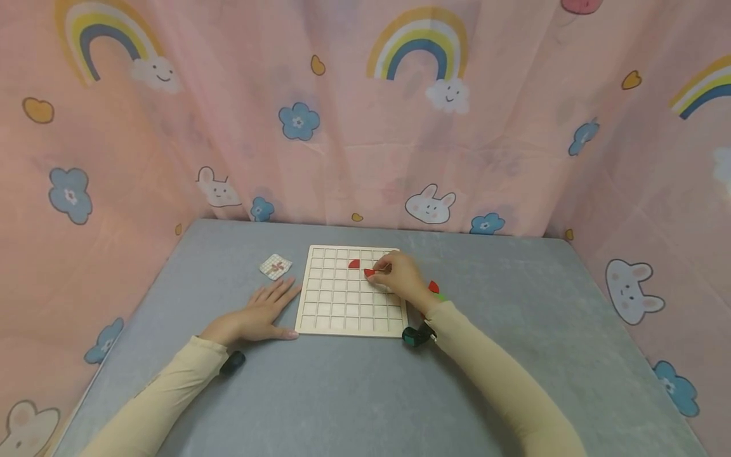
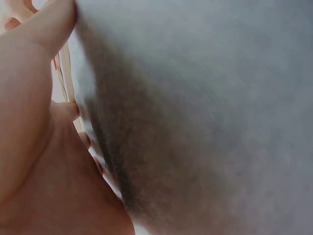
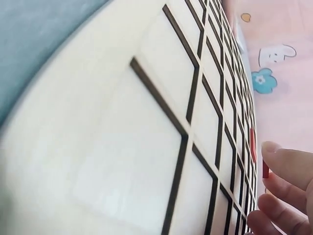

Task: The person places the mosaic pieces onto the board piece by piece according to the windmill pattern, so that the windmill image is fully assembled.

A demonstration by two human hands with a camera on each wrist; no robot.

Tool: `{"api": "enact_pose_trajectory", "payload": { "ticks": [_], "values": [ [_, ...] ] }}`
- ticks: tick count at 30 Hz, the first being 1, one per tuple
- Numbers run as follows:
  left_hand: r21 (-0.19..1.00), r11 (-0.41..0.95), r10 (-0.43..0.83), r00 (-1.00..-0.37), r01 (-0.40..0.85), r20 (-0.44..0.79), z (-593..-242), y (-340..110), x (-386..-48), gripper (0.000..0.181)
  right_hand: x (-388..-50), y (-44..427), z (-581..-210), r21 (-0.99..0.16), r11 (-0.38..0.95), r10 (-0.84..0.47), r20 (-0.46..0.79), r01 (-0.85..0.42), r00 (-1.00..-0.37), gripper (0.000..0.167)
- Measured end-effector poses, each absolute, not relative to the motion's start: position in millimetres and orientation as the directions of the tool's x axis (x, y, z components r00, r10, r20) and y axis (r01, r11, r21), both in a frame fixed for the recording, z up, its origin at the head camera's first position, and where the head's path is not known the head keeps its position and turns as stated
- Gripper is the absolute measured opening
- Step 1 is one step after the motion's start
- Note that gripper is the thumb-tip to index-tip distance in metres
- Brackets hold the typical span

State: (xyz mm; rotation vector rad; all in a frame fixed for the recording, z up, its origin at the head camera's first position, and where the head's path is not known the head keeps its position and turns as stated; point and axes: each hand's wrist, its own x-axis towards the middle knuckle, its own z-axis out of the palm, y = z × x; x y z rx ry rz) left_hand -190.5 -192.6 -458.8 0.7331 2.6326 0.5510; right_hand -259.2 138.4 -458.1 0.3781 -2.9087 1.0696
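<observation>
A square wooden grid board (image 1: 337,330) lies flat on the grey table. One red quarter-round tile (image 1: 355,263) sits in a cell of its upper part. Just right of and below that tile, my right hand (image 1: 402,277) pinches a second red tile (image 1: 370,273) between thumb and finger over the board. The right wrist view shows this held tile (image 3: 265,170) edge-on under the thumb. My left hand (image 1: 264,312) rests on the table with fingers spread, touching the board's left edge; its thumb and palm (image 2: 29,122) fill the left of its wrist view.
A small pattern card (image 1: 276,266) with a red figure on a grid lies left of the board. Red and green pieces (image 1: 435,289) are partly hidden behind my right wrist. A pink patterned curtain (image 1: 354,152) surrounds the table's back and sides.
</observation>
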Motion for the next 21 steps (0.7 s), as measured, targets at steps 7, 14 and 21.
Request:
{"api": "enact_pose_trajectory", "payload": {
  "ticks": [7, 14, 21],
  "values": [
    [0.457, 0.787, 0.554, -0.8, 0.414, -0.231, -458, -193, -190, 0.099, -259, 124, -459, -0.647, 0.724, -0.224, 0.105, -0.238, -0.969, 0.024],
    [0.463, 0.78, 0.561, -0.798, 0.42, -0.221, -457, -192, -189, 0.099, -262, 115, -462, -0.667, 0.701, -0.238, 0.115, -0.252, -0.964, 0.022],
    [0.459, 0.784, 0.558, -0.797, 0.417, -0.231, -458, -192, -190, 0.1, -263, 111, -463, -0.69, 0.681, -0.25, 0.094, -0.245, -0.964, 0.02]
  ]
}}
